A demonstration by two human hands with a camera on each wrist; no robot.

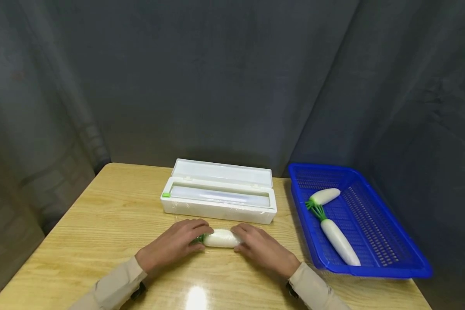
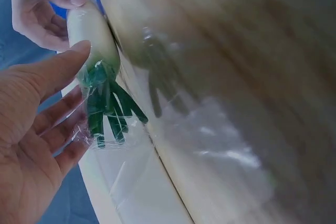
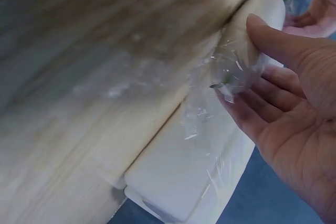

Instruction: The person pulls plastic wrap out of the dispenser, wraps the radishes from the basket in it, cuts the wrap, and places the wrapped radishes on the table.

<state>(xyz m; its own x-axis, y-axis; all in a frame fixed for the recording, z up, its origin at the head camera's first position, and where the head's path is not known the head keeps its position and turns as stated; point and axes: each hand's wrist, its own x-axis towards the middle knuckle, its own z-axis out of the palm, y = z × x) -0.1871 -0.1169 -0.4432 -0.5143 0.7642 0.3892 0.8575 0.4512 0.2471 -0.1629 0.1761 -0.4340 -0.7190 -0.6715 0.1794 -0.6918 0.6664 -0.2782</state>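
Note:
A white radish (image 1: 221, 238) with a green leafy top lies crosswise on the table, wrapped in clear cling film. My left hand (image 1: 180, 241) holds its leafy end between thumb and fingers. The green stalks (image 2: 113, 106) show under crinkled film in the left wrist view. At the opposite end, my right hand (image 1: 261, 249) grips the radish's tip, thumb on one side and fingers on the other. Loose film (image 3: 231, 72) bunches around that tip in the right wrist view. Just behind the hands stands a white cling film box (image 1: 218, 211), lid up, with a film roll (image 1: 218, 196) inside.
A blue plastic basket (image 1: 372, 270) stands at the right side of the table, holding two unwrapped white radishes, one small (image 1: 325, 196) and one longer (image 1: 340, 242). The wooden table (image 1: 112, 206) ends at a dark grey curtain (image 1: 201, 86) behind.

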